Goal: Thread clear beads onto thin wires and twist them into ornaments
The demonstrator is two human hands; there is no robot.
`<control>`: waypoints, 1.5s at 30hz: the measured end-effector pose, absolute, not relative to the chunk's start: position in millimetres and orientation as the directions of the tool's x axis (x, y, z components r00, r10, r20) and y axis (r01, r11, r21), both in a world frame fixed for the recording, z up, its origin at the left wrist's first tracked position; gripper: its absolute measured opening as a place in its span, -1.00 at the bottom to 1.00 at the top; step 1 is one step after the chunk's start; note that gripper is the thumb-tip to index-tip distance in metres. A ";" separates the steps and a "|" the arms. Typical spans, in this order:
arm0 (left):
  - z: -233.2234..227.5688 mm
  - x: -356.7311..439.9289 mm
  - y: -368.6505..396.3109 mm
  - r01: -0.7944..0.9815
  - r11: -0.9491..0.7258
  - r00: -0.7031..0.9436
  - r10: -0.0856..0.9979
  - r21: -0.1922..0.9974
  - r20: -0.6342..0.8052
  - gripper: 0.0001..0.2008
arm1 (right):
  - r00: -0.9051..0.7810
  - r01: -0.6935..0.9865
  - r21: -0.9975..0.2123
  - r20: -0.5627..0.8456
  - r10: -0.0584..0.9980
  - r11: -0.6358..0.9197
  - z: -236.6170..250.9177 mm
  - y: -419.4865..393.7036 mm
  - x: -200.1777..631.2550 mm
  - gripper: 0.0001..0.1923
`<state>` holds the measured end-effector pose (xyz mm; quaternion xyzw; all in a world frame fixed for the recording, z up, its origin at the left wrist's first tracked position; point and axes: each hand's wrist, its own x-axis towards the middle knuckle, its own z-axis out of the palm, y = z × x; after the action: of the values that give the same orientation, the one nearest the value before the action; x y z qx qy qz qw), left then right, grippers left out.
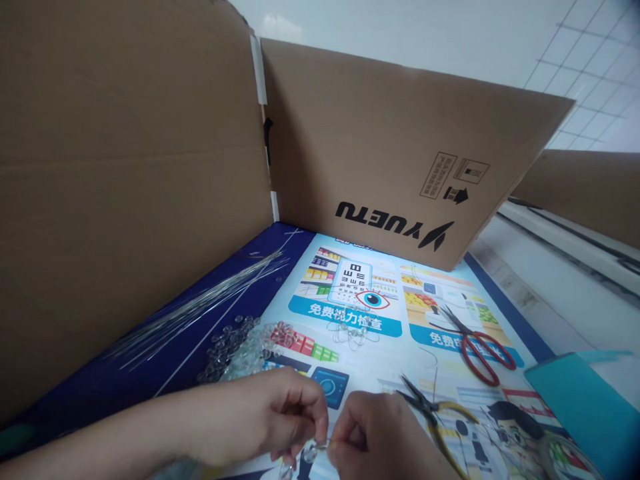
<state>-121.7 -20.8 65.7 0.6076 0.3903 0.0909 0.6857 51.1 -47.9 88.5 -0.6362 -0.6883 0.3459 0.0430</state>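
Near the bottom edge my left hand (290, 413) is closed in a pinch at a clear bead (310, 453), with another clear bead hanging just below it. My right hand (373, 433) is closed too, its thumb and forefinger pinching a thin wire that runs out of the bead. The two hands are almost touching. Behind my left hand lies a heap of loose clear beads (250, 347). Beyond the hands, several pieces of wire with clear beads on them (354, 328) lie on the printed sheet.
A bundle of straight thin wires (210, 300) lies at left. To the right are yellow-handled pliers (433, 413), red-handled scissors (473, 341) and a teal flat-sided object (590, 413). Cardboard panels (370, 133) stand upright at the left and back of the printed sheet (280, 300).
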 end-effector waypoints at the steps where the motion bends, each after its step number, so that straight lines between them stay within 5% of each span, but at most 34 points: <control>1: 67.9 -122.3 -20.5 0.356 0.234 0.689 0.588 0.905 -0.423 -0.85 | -0.189 0.842 -0.537 -0.392 0.900 -0.057 87.4 -48.1 50.9 -0.81; 10: 67.5 -131.3 -18.9 0.274 0.292 0.680 0.615 0.916 -0.399 -0.79 | -0.176 0.760 -0.622 -0.476 0.862 -0.189 102.7 -44.4 46.2 -0.85; 45: 52.5 -135.6 -25.9 0.098 0.458 0.650 0.643 0.884 -0.405 -0.81 | -0.193 0.788 -0.608 -0.396 0.898 -0.099 93.6 -45.8 53.9 -0.83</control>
<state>-135.6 -25.9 52.5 0.4894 0.3786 0.1779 0.7652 53.9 -45.8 93.6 -0.6311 -0.6676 0.3886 0.0707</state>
